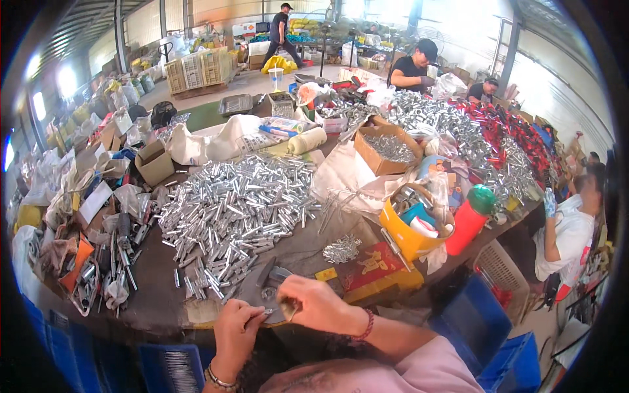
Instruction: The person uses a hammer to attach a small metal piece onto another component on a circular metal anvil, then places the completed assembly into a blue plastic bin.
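We see the left hand (234,327) with fingers pinched together on a small metal part (268,312) at the near edge of the counter (154,304); a slack grip could drop it. The right hand (318,302) is curled just beside, fingertips obscured, so we cannot tell what it holds.
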Available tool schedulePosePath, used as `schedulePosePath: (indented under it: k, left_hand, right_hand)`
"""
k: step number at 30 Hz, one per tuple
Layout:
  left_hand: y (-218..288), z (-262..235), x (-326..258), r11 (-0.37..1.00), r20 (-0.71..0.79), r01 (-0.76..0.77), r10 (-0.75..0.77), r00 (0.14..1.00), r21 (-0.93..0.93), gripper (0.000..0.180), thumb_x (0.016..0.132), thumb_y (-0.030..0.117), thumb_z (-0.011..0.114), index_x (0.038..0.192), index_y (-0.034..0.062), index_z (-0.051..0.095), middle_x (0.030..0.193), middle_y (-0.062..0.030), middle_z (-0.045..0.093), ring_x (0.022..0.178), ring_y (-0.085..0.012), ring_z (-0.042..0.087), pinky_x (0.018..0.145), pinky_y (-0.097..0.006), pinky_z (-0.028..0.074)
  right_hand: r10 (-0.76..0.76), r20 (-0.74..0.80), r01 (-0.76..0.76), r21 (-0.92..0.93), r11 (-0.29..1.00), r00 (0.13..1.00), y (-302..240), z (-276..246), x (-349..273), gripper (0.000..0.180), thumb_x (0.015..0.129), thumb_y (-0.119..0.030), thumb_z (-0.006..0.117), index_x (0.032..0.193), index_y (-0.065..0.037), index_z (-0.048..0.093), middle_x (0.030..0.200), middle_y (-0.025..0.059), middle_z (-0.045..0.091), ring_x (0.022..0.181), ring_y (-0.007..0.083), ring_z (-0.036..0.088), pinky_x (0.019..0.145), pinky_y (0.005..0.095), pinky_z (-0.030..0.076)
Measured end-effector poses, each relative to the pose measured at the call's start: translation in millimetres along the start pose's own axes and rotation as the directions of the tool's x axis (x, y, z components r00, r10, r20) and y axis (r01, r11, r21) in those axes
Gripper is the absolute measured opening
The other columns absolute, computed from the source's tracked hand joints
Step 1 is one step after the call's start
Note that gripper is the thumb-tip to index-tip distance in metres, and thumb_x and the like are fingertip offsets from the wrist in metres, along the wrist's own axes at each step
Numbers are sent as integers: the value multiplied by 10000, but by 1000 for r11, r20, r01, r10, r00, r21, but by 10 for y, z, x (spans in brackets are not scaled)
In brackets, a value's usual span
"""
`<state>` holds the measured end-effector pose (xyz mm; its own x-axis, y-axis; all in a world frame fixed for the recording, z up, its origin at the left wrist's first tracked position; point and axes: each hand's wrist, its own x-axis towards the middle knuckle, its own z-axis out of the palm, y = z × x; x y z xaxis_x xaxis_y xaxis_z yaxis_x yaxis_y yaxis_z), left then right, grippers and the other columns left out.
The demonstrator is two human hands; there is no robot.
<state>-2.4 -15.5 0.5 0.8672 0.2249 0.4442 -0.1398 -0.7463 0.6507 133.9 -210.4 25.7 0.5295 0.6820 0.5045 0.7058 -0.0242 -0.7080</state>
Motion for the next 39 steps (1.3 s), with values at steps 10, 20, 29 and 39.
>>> schedulePosePath:
  k: [10, 20, 29, 39]
  left_hand:
    - [-108, -23, -60, 994, 33, -86, 84, 996, 69, 146, 894, 58, 853, 1016, 65, 773, 918, -123, 641, 869, -357, 664, 739, -452, 530]
    - [-144, 17, -19, 999, 1, -30, 30, 1000, -31, 219, 882, 8, 862, 1085, 55, 793, 967, -105, 663, 870, -308, 671, 751, -389, 539]
    - [-95, 47, -2, 999, -36, -40, 39, 999, -26, 166, 873, 70, 869, 1016, 78, 785, 935, -96, 665, 860, -345, 689, 726, -446, 542]
    - [-17, -34, -32, 994, 18, -3, 1, 1000, 111, 131, 876, 60, 849, 977, 71, 767, 899, -135, 598, 816, -369, 636, 697, -469, 504]
  right_hand:
    - [94, 0, -94, 15, 995, 996, -78, 191, -39, 203, 870, 26, 746, 1063, -33, 733, 1026, 180, 745, 929, 355, 755, 816, 412, 603]
    - [67, 4, -67, -14, 998, 998, 101, 272, -53, 287, 868, 108, 786, 1126, -17, 778, 1372, 110, 796, 966, 207, 770, 719, 314, 572]
    - [-72, 53, 79, -145, 986, 996, 51, 204, 77, 614, 803, 108, 770, 1388, -79, 745, 961, 83, 798, 913, 300, 722, 799, 414, 598]
    - [-150, 175, 205, -363, 909, 973, -129, 269, 73, 388, 901, -61, 704, 1287, -100, 723, 896, 108, 602, 885, 328, 644, 790, 454, 540]
